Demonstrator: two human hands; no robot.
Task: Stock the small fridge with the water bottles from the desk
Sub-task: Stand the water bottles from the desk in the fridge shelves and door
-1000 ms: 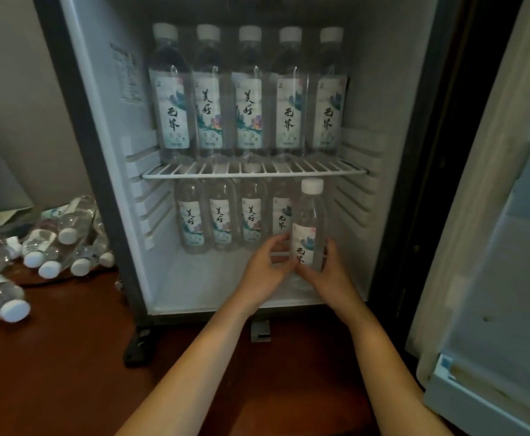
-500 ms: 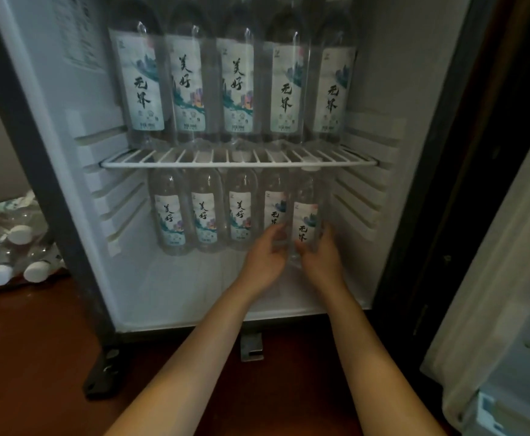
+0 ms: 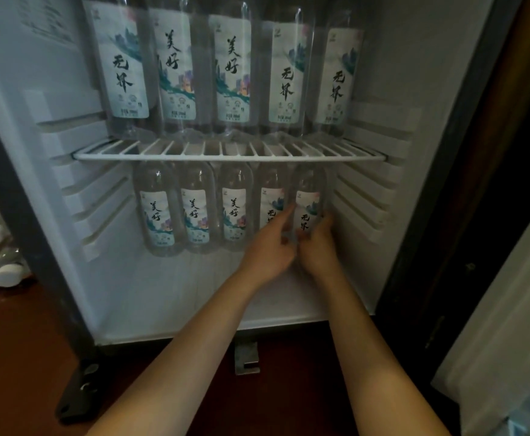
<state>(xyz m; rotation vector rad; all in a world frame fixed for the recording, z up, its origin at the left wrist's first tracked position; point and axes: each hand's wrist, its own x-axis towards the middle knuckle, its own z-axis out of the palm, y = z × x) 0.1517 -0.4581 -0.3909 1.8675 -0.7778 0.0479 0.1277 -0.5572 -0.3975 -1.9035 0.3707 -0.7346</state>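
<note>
Sliding bottle back into fridge floor's rear right corner, completing row; gripped by right hand, braced by flat left hand.

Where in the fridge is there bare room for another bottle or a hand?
Bare: the fridge floor in front of the lower row, from the left wall to the left hand. Crowded: the upper shelf, full across, and the lower right corner, where the right hand holds the end bottle.

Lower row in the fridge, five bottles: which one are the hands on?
The rightmost clear plastic water bottle, nearest the fridge's right wall: left hand and right hand flank its lower half. The other four stand left of it.
</note>
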